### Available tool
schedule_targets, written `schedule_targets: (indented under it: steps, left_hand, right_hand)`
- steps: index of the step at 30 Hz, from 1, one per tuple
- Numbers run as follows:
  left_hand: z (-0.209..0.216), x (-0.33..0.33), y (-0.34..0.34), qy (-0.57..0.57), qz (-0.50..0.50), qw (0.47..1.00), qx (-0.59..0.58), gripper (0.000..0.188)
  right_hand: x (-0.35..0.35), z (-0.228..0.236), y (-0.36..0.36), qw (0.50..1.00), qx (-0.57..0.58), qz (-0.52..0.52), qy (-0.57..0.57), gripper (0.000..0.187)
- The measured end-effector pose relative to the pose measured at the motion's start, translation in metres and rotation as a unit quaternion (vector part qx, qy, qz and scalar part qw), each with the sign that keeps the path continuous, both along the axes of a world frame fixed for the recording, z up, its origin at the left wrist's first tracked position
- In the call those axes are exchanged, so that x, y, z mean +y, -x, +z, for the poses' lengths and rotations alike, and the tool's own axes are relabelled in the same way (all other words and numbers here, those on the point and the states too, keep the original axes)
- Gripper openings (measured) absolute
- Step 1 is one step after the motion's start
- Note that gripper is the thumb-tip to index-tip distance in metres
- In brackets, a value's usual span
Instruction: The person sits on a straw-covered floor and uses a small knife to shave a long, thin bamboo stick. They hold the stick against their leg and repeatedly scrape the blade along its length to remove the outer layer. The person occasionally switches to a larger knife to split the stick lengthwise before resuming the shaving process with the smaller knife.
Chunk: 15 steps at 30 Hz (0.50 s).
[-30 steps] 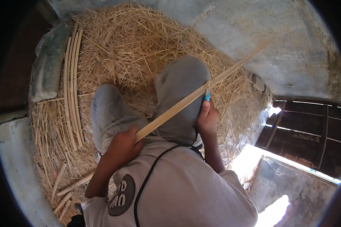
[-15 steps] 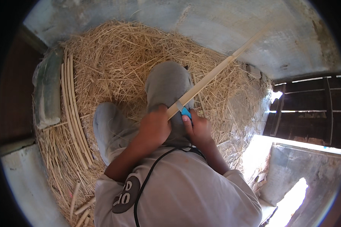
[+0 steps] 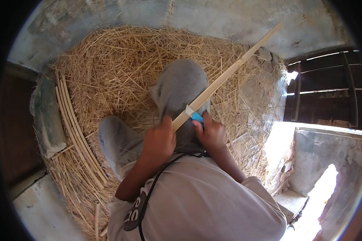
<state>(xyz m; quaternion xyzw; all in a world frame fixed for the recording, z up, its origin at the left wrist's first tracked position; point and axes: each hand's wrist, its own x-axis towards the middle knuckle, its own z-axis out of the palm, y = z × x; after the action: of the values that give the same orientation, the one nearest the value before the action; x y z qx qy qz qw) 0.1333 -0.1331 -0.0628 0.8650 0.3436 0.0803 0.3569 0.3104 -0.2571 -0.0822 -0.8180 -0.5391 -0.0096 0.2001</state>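
Observation:
A long pale bamboo strip (image 3: pixel 219 82) slants from my lap up toward the far right, passing over my raised knee. My left hand (image 3: pixel 160 138) is closed around its near end. In my right hand (image 3: pixel 211 133) is a knife with a blue handle (image 3: pixel 197 117), gripped with the thumb along it. The short metal blade (image 3: pixel 189 110) lies across the strip, touching it just beyond my left hand. A node shows as a notch partway up the strip, and the far end tapers thin.
Dry straw (image 3: pixel 120 60) covers the floor around my legs. Several pale strips (image 3: pixel 78 124) lie at the left beside a worn greenish block (image 3: pixel 48 114). Cut pieces (image 3: pixel 97 219) rest at the lower left. Concrete walls (image 3: pixel 229 18) and a dark slatted wooden panel (image 3: pixel 326 90) surround me.
The view has shifted a little. My left hand and the strip's near end have drawn back toward me slightly, and the blade still lies across the strip.

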Motion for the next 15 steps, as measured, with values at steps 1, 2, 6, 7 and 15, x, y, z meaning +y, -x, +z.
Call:
schedule_targets:
  steps: [1,2,6,7,15]
  left_hand:
    - [0.000,-0.002,0.006,0.000,-0.003,1.000,-0.007,0.039]
    - [0.000,-0.003,0.011,0.001,-0.006,1.000,-0.015,0.038]
    - [-0.001,-0.012,0.039,-0.041,0.016,0.999,0.010,0.031]
    - [-0.001,-0.013,0.049,-0.029,0.022,0.999,0.041,0.034]
    - [0.007,-0.021,0.136,-0.045,0.051,0.986,0.153,0.024]
  right_hand:
    - [-0.001,0.000,0.001,1.000,0.004,-0.004,-0.003,0.044]
    - [-0.001,-0.001,0.001,1.000,0.005,-0.013,-0.006,0.044]
    - [0.000,-0.009,-0.003,0.997,0.050,-0.039,-0.035,0.043]
    - [0.001,-0.012,-0.004,0.994,0.080,-0.062,-0.049,0.044]
    - [0.001,-0.018,-0.014,0.984,0.133,-0.100,-0.070,0.041]
